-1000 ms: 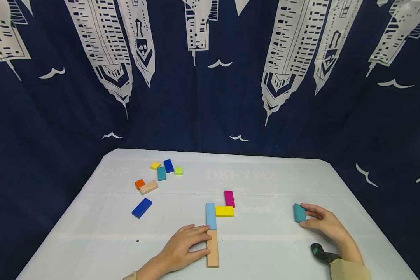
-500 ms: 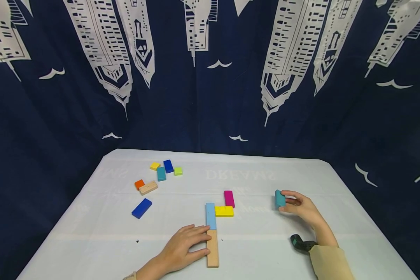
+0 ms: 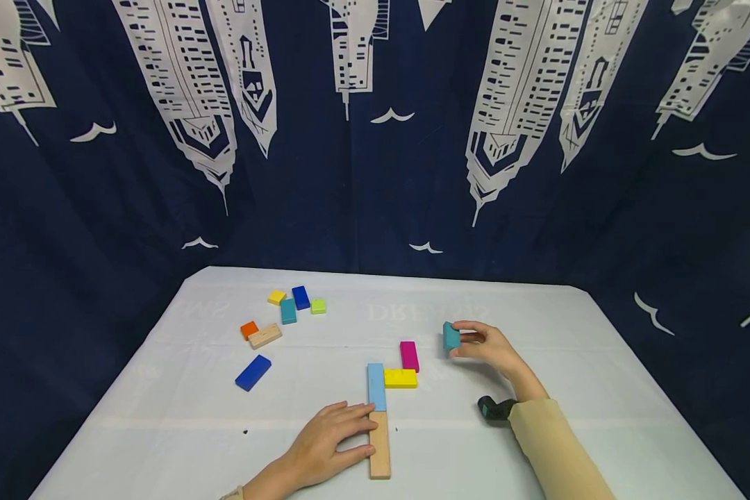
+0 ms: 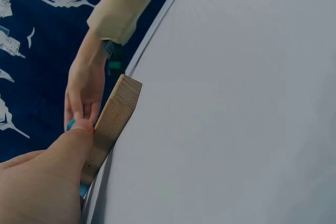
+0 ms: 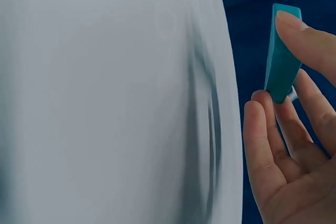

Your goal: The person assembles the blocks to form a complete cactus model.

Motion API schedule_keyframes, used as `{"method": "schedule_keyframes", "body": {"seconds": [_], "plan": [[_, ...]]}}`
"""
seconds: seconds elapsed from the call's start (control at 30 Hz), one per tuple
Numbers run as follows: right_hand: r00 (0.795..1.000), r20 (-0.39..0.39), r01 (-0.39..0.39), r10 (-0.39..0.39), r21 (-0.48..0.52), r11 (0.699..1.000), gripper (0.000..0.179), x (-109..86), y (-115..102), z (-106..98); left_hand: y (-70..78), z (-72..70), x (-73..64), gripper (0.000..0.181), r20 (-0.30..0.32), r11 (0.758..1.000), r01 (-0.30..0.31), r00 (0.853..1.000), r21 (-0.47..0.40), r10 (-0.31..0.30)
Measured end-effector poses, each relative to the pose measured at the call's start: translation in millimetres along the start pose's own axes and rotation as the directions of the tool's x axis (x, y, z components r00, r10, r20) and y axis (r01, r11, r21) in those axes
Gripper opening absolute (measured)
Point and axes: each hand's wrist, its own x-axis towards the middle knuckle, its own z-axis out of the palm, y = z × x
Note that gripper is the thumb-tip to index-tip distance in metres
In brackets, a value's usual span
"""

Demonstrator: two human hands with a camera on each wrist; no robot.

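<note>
My right hand (image 3: 490, 348) pinches a teal block (image 3: 451, 337) between thumb and fingertips, to the right of the magenta block (image 3: 409, 355). In the right wrist view the thumb lies against one end of the teal block (image 5: 283, 59) and the fingertips against the other. My left hand (image 3: 325, 441) rests at the left side of a plain wooden block (image 3: 380, 448), fingers nearly straight. Its fingertips reach the seam where that block meets a light blue block (image 3: 376, 385). A yellow block (image 3: 401, 378) lies crosswise against the light blue one, with the magenta block behind it.
Toward the back left of the white table (image 3: 162, 410) lie a blue block (image 3: 253, 373), a wooden block (image 3: 265, 336), an orange block (image 3: 248, 329) and several other small coloured blocks. A dark device (image 3: 495, 408) sits at the right wrist. Dark blue printed cloth (image 3: 350, 194) hangs behind.
My right hand has carried the teal block leftward and toward the back, from the table's right side to near the magenta block. The left hand and the blocks on the table have stayed put.
</note>
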Motion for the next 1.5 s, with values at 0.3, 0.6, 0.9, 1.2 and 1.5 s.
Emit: {"method": "schedule_keyframes", "body": {"seconds": [0.3, 0.6, 0.9, 1.2, 1.5], "plan": [[1.000, 0.028, 0.012, -0.011, -0.028, 1.000, 0.055, 28.1, -18.8, 30.0, 0.0, 0.7, -0.6, 0.034, -0.007, 1.000, -0.005, 1.000, 0.004, 0.005], [0.999, 0.035, 0.030, -0.028, -0.057, 0.998, 0.039, 47.6, -27.2, 50.8, -1.1, 0.7, -0.9, 0.034, 0.001, 1.000, -0.002, 1.000, 0.007, 0.002], [0.999, 0.039, 0.033, -0.029, -0.099, 0.995, 0.035, 57.4, -27.3, 61.1, -0.6, 0.0, -0.2, 0.035, 0.005, 1.000, -0.002, 1.000, 0.011, 0.002], [0.998, 0.053, 0.050, -0.044, -0.116, 0.992, 0.035, 60.3, -22.4, 66.5, -0.6, 0.1, -0.8, 0.035, 0.010, 1.000, 0.006, 1.000, 0.005, -0.006], [0.998, 0.058, 0.021, -0.011, -0.165, 0.986, 0.033, 63.4, -22.6, 70.0, -0.7, 0.2, -0.6, 0.035, 0.007, 1.000, 0.002, 1.000, 0.004, -0.002]]}}
